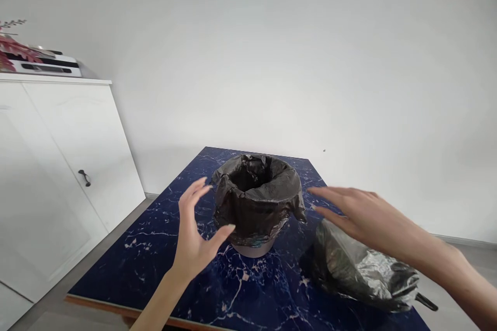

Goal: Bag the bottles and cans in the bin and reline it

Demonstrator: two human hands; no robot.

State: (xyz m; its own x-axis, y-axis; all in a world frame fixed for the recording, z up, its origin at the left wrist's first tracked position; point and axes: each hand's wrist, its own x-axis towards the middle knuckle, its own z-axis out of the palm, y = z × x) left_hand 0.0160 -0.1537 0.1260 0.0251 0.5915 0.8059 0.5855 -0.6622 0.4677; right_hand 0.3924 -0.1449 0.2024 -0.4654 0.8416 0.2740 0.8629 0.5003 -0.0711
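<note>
A bin (pixel 253 250) stands upright on the table, and only its pale lower part shows. Over its rim hangs a black bin bag (pixel 258 212), folded down around the outside with its mouth open. To the left of it is my left hand (pixel 197 238), fingers and thumb spread apart in a curve, holding nothing. On the other side my right hand (pixel 353 212) reaches in with fingers stretched out and empty, the tips close to the bag's right edge. Whether those tips touch the bag I cannot tell. Below my right forearm lies a filled dark plastic bag (pixel 349 269).
The table (pixel 155 269) has a dark blue marbled top and a wooden front edge. A black handle-like end (pixel 427 302) sticks out beside the filled bag. At the left stands a white cabinet (pixel 77 139) with a device (pixel 50 64) on top. Behind is a pale wall (pixel 248 62).
</note>
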